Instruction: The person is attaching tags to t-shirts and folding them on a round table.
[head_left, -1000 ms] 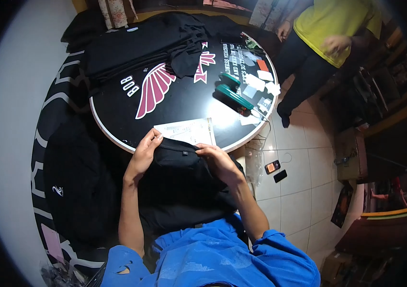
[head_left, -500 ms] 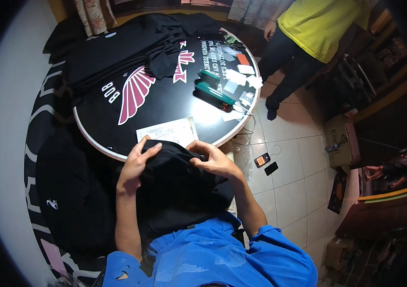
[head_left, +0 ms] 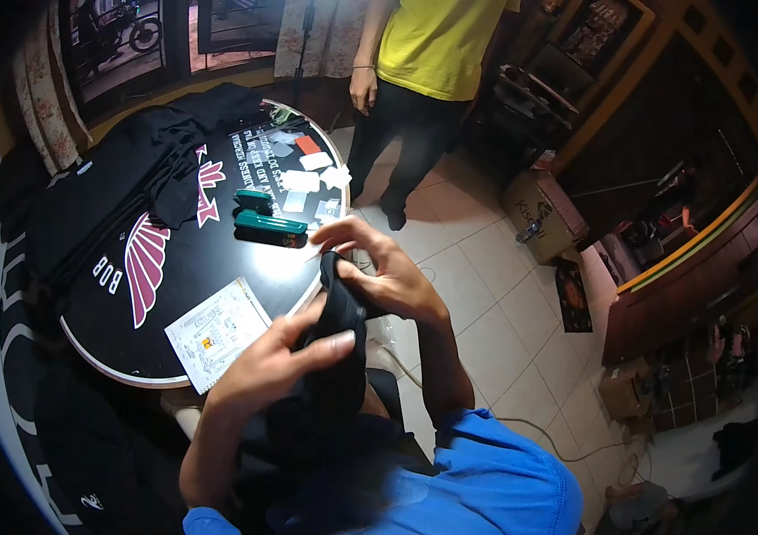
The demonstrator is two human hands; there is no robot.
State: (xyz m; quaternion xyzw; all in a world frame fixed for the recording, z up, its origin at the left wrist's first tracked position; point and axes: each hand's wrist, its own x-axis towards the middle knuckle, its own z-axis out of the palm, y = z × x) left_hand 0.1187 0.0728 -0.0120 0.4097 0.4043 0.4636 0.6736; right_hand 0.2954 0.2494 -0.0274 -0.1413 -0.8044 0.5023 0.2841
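Observation:
My left hand (head_left: 285, 361) grips a bunched black garment (head_left: 325, 392) with thumb and fingers at its lower part. My right hand (head_left: 383, 272) holds the same cloth by its raised upper edge, fingers curled over it. The garment hangs down into my lap, beside the right edge of a round black table (head_left: 102, 325). A printed white sheet (head_left: 217, 332) lies on the table just left of my left hand. Two green tools (head_left: 263, 223) lie beyond my right hand, near small paper pieces (head_left: 297, 181).
Black shirts (head_left: 94, 205) are piled on the table's back left. A person in yellow (head_left: 432, 53) stands past the table on tiled floor. A cardboard box (head_left: 547, 218) is at the right, and cords (head_left: 539, 437) run across the floor.
My view has turned toward the right. Both hands, still on the black garment, have raised and turned it, so my right hand now sits farther forward than my left.

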